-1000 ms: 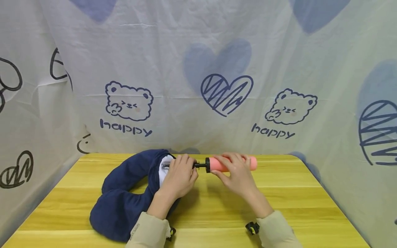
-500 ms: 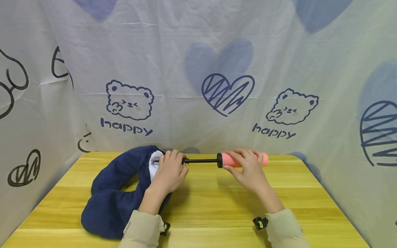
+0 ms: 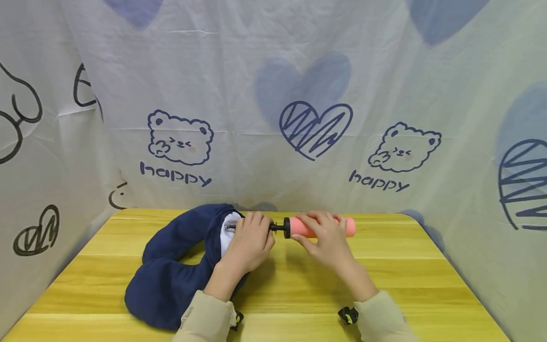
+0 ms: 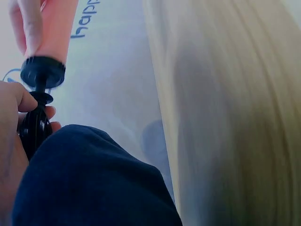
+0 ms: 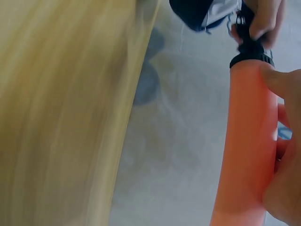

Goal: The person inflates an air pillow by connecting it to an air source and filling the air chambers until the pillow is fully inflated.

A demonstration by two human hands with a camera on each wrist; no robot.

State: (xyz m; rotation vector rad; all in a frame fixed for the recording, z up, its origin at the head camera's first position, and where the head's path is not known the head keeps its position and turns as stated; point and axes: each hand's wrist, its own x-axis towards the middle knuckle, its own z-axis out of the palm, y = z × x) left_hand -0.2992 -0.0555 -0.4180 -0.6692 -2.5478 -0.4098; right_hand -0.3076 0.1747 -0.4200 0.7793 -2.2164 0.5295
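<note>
A hand pump with a pink barrel (image 3: 350,227) and a black handle (image 4: 35,129) lies level above the table's far part. My left hand (image 3: 252,240) grips the black handle and hides most of it in the head view. Around the barrel curl the fingers and thumb of my right hand (image 3: 328,242). Only a short length of the black rod (image 3: 279,228) shows between handle and barrel. The pump's thin left tip reaches the white inner part (image 3: 226,240) of a navy U-shaped neck pillow (image 3: 158,289); whether it sits inside a valve is unclear.
The pillow lies on a yellow wood-grain table (image 3: 406,270), left of and partly under my left forearm. A pale cloth curtain (image 3: 256,175) with printed hearts and bears hangs behind the table's far edge and along both sides.
The rod was drawn out long half a second ago, with the hands far apart. Now the hands are closer together and the barrel is pushed back towards the handle. The pillow shifted right.
</note>
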